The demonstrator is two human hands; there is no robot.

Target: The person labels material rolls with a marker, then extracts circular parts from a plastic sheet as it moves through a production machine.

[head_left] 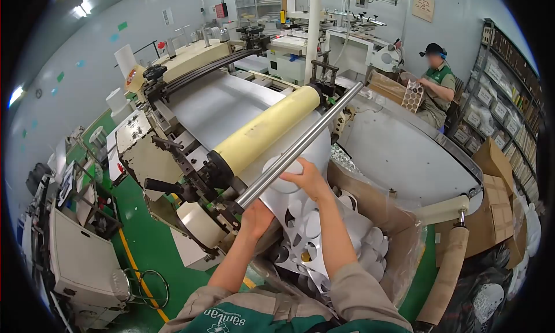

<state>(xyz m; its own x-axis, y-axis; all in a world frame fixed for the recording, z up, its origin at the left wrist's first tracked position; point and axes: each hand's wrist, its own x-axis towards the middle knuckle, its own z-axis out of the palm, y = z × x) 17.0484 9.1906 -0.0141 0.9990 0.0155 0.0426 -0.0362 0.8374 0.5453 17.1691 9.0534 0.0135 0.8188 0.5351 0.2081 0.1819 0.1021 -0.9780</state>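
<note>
A sheet of white material [309, 145] comes down off a cream roller [269, 128] and behind a steel bar [300, 145]. Just below the bar, my right hand [312, 183] has its thumb and bent fingers on a round white disc [281, 184] in the sheet. My left hand [256, 219] is lower and to the left, at the sheet's edge under the bar, its fingers mostly hidden. Beneath both hands hangs a web of cut sheet [312, 229] with round holes, among loose discs.
A large cardboard box [404, 240] lined with plastic holds the scrap. To the right stand a pale metal panel [404, 160] and a wrapped roll [442, 275]. A co-worker [438, 84] sits at the back right by shelves [500, 96]. A black handle [162, 186] juts out left.
</note>
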